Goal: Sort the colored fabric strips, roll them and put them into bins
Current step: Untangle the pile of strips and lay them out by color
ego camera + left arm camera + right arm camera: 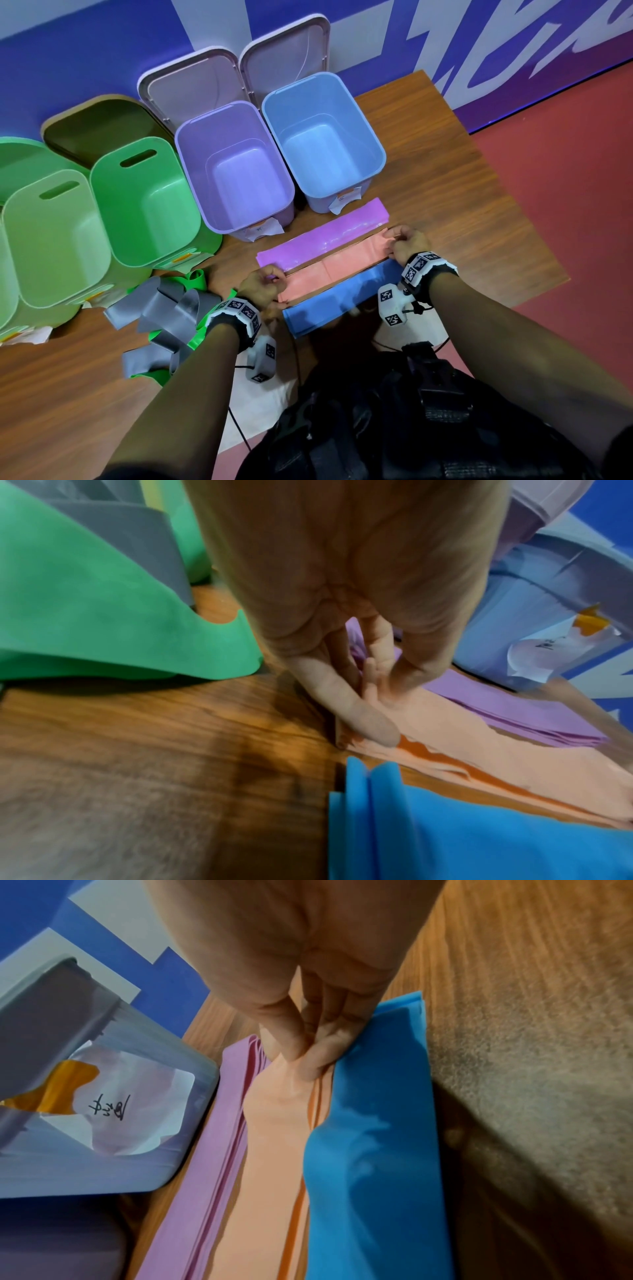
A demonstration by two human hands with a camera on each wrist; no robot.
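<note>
Three flat stacks of strips lie side by side on the wooden table: purple, orange in the middle, blue nearest me. My left hand pinches the left end of the orange stack, thumb on top. My right hand pinches its right end, bunching the fabric a little. The blue stack and the purple stack flank it untouched. Behind them stand open bins: a purple bin and a blue bin.
Two green bins stand at the left. A loose tangle of grey strips and green strips lies left of my left wrist. Bin lids lean on the wall behind. Paper labels hang from the bin fronts. The table's right edge drops to red floor.
</note>
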